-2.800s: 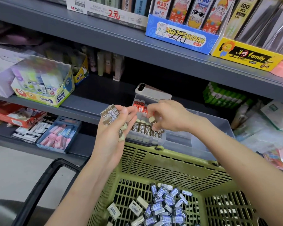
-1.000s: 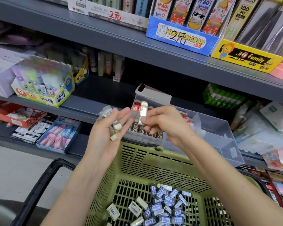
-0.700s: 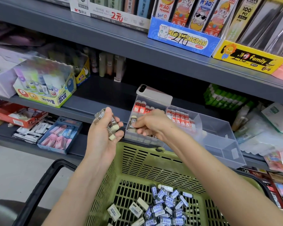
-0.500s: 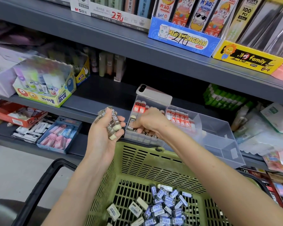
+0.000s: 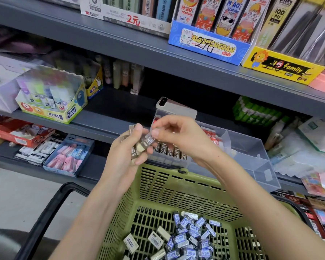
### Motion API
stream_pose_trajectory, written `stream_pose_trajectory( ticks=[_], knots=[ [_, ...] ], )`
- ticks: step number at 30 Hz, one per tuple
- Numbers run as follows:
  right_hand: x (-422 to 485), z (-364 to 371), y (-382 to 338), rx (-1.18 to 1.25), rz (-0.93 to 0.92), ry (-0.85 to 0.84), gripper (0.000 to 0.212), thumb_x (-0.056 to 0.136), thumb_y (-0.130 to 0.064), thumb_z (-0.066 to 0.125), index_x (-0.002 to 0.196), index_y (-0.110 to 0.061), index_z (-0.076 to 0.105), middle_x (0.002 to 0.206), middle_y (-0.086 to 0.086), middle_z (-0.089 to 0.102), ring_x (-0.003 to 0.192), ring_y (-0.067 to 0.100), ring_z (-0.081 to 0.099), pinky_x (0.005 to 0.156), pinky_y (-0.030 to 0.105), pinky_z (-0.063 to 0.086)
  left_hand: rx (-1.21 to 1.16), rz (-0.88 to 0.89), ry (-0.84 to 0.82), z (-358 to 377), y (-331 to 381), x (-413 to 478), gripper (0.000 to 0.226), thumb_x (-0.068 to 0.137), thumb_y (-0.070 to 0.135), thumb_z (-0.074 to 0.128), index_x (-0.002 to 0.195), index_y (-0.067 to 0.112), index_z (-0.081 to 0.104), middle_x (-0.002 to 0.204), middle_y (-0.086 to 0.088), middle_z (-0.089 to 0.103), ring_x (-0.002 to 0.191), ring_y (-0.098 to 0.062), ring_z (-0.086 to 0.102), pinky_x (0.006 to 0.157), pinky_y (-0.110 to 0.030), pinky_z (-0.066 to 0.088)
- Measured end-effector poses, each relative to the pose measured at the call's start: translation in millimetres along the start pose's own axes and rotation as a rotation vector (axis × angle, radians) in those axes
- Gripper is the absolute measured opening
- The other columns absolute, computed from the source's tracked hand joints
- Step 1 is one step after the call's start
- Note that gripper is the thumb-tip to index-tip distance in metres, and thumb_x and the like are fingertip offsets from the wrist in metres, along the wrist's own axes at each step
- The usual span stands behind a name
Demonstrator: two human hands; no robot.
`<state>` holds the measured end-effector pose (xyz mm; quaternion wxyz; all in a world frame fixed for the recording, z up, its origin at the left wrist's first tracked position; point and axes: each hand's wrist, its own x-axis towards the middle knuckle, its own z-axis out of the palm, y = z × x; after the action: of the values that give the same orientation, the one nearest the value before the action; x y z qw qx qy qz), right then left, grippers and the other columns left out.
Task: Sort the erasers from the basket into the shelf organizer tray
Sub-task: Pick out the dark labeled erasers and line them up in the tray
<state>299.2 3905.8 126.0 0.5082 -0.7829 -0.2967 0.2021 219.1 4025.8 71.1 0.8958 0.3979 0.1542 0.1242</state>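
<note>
Starting nearest: basket (image 5: 176,177) w/ a loose pile of erasers (image 5: 188,235) on its floor, so plenty left to sort. Above basket's far rim, left hand (image 5: 120,162) grips a bunch (image 5: 134,152) of brown-sleeved ones. Right hand (image 5: 178,136), down at the tray half a sec ago, is back over the rim, thumb & forefinger pinching the top eraser (image 5: 148,142) of that bunch. Prob. the last one is seated, next being drawn. Tray (image 5: 251,156) sits just beyond basket's far rim; its 2B row (image 5: 169,152) lies right behind both hands.
</note>
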Motion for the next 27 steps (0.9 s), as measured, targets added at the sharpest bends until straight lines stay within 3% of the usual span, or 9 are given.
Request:
stream_pose_trajectory(
  ticks=[4,8,11,14,16,18,21,24,27],
  knots=[
    [-7,-8,6,-0.015,0.04,-0.051,0.014,0.081,-0.006,0.07,0.091,-0.011,0.062,0.072,0.0,0.059,0.057,0.004,0.051,0.053,0.019,0.044,-0.084,-0.029,0.081,0,1,3,0.038,0.078,0.04,0.056,0.088,0.004,0.06,0.067,-0.011,0.068,0.049,-0.011,0.061,0.036,-0.016,0.042],
    [-11,-6,12,-0.084,0.048,-0.11,0.035,0.079,0.001,0.069,0.1,-0.026,0.058,0.072,0.001,0.058,0.059,0.006,0.053,0.056,0.016,0.045,-0.067,-0.016,0.045,1,-1,3,0.044,0.078,0.043,0.055,0.095,0.002,0.061,0.073,-0.011,0.071,0.063,-0.016,0.069,0.048,-0.019,0.051],
    [-3,-11,21,0.034,0.173,0.064,0.027,0.077,0.005,0.069,0.094,-0.013,0.059,0.061,0.001,0.063,0.061,0.018,0.059,0.055,0.024,0.05,-0.082,0.0,0.027,1,0,1,0.05,0.079,0.045,0.053,0.107,0.005,0.063,0.088,-0.013,0.073,0.078,-0.018,0.071,0.056,-0.021,0.054],
    [6,-9,27,0.043,0.292,0.143,0.008,0.081,0.0,0.067,0.082,0.0,0.059,0.062,0.009,0.065,0.059,0.021,0.062,0.058,0.027,0.054,-0.088,0.034,0.072,0,1,1,0.05,0.078,0.047,0.053,0.109,0.009,0.066,0.073,-0.002,0.066,0.067,-0.011,0.063,0.064,-0.023,0.055],
    [12,-3,29,0.062,0.33,0.172,0.013,0.084,-0.005,0.066,0.072,0.0,0.062,0.062,0.008,0.063,0.05,0.013,0.059,0.058,0.023,0.054,-0.01,0.055,0.099,0,-1,-1,0.048,0.078,0.051,0.051,0.104,0.015,0.07,0.067,0.009,0.063,0.063,-0.005,0.059,0.063,-0.019,0.053],
    [16,1,30,0.016,0.363,0.199,0.017,0.083,-0.007,0.067,0.068,-0.001,0.062,0.062,0.005,0.061,0.045,0.01,0.055,0.067,0.028,0.054,0.081,0.069,0.109,1,-2,-4,0.046,0.079,0.055,0.048,0.1,0.023,0.073,0.062,0.018,0.063,0.063,0.002,0.061,0.062,-0.015,0.05],
    [21,5,28,-0.001,0.429,0.175,0.016,0.08,0.002,0.066,0.065,-0.002,0.062,0.06,0.008,0.059,0.042,0.013,0.055,0.065,0.029,0.056,0.142,0.079,0.152,0,-3,-3,0.041,0.082,0.053,0.049,0.096,0.025,0.074,0.062,0.018,0.062,0.065,-0.001,0.061,0.071,-0.019,0.048],
    [22,8,27,-0.005,0.458,0.171,0.02,0.076,0.008,0.067,0.063,-0.005,0.058,0.062,0.011,0.061,0.043,0.015,0.056,0.065,0.03,0.057,0.095,0.1,0.18,-1,-4,0,0.038,0.078,0.048,0.055,0.094,0.018,0.073,0.059,0.009,0.051,0.053,-0.004,0.046,0.053,-0.015,0.045],
    [24,11,29,-0.084,0.447,0.181,0.023,0.074,0.007,0.068,0.061,-0.008,0.056,0.064,0.017,0.064,0.049,0.021,0.057,0.073,0.038,0.056,0.067,0.13,0.177,-3,-5,2,0.038,0.075,0.044,0.059,0.095,0.014,0.071,0.064,0.005,0.056,0.055,-0.003,0.049,0.048,-0.014,0.042]
  ],
)
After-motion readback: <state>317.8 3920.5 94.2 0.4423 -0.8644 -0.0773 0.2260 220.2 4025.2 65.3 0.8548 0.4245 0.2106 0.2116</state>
